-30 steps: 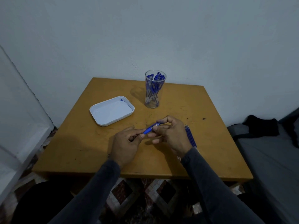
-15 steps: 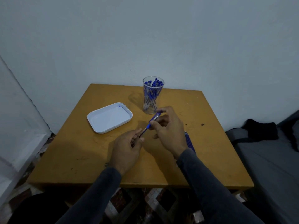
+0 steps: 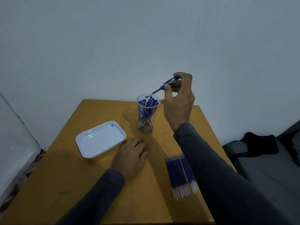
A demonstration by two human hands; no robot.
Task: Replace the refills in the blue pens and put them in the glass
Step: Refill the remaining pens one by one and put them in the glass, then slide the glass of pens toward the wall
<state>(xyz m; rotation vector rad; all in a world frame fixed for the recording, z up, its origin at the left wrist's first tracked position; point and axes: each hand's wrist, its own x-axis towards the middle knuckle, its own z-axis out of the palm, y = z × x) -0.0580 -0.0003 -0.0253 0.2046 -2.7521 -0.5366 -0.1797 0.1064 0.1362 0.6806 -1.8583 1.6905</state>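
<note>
Right hand [image 3: 177, 101] is raised above the table at about 1 o'clock, thumb and curled fingers pinching a blue pen [image 3: 162, 87] near its capped end; the pen slants down toward 8 o'clock, its lower tip just over the rim of the glass [image 3: 146, 116]. Left hand [image 3: 132, 153] lies palm down on the table near the middle, fingers loosely spread and holding nothing, just off the tray's 3 o'clock corner. By size: the wooden table [image 3: 65, 184] fills the lower view; a white tray [image 3: 100, 139] sits on it at 10 o'clock with a small blue mark in its far corner; a row of blue refills [image 3: 180, 174] lies side by side at 4 o'clock, partly under the right sleeve [image 3: 219, 184]; the clear glass stands upright at 12 o'clock, packed with blue pens, caps up. Dark fabric [image 3: 259, 145] rests off the table at 3 o'clock
</note>
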